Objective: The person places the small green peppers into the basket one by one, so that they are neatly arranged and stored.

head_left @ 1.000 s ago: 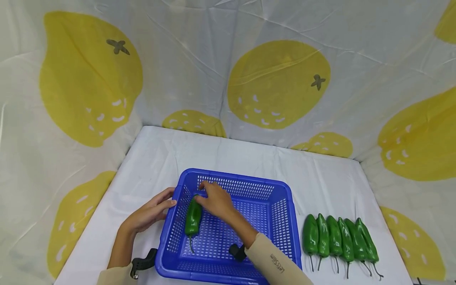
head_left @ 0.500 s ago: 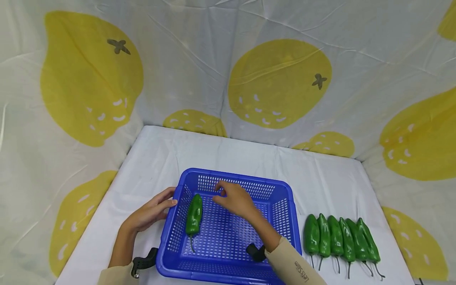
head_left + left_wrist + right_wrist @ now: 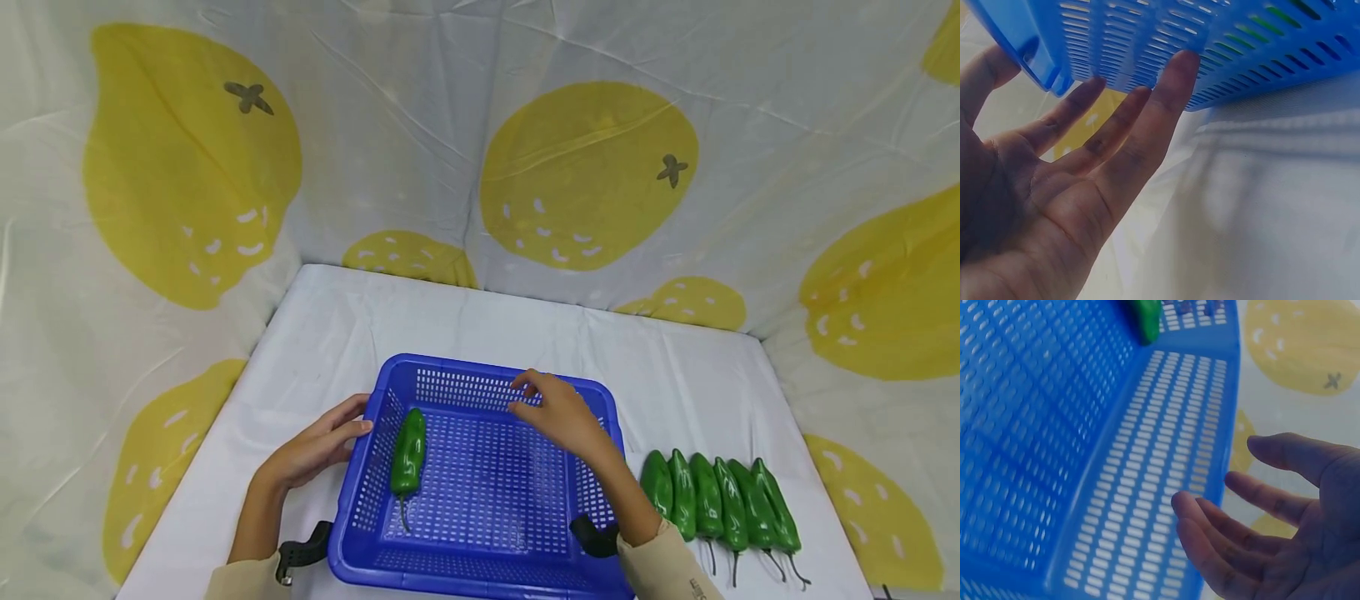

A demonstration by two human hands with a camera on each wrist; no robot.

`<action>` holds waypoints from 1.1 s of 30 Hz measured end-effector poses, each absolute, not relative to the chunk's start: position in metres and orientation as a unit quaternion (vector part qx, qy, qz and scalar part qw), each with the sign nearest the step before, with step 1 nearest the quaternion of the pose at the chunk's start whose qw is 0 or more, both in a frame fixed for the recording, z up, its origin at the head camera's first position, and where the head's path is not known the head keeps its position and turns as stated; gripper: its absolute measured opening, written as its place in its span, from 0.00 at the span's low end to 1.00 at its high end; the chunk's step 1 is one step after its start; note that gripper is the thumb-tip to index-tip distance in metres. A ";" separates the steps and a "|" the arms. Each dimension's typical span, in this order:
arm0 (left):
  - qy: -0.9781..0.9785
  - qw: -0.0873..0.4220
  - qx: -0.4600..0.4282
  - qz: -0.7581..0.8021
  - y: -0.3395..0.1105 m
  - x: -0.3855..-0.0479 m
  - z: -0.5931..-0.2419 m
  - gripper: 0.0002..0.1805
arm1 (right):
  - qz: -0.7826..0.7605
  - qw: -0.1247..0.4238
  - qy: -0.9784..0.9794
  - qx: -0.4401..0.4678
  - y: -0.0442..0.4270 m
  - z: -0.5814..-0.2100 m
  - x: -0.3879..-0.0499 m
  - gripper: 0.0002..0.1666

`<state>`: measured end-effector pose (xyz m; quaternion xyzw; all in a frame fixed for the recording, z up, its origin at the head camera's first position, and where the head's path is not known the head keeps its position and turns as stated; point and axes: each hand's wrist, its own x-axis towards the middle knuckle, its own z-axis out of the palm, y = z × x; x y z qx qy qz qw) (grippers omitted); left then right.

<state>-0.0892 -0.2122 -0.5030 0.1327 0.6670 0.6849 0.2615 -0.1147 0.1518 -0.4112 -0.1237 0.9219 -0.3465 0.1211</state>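
A blue perforated plastic basket [image 3: 487,492] stands on the white-covered table. At its left side lies one glossy green chili pepper [image 3: 408,454], stem toward the near side; its tip [image 3: 1146,319] also shows in the right wrist view. My left hand [image 3: 318,446] holds the basket's left edge, thumb at the rim and fingertips [image 3: 1182,65] against the outer wall. Above the basket's far right part hovers my right hand [image 3: 566,417], fingers loosely bent with nothing between them. On the table to the right, several green chili peppers [image 3: 707,496] lie in a row; my right forearm hides some stems.
Behind and beside the table [image 3: 472,321] hangs a pale cloth printed with large yellow lemons [image 3: 588,179]. Black wrist straps [image 3: 303,550] are on both arms; the right one [image 3: 594,535] hangs over the basket's near right part.
My right hand has let go of the pepper at the basket's left and moved right, over the far right part. The left hand has stayed at the basket's edge.
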 end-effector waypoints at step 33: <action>0.667 0.276 0.128 0.681 -0.213 -0.093 -0.501 0.26 | -0.320 0.105 0.941 0.019 0.304 -0.413 -0.070 0.20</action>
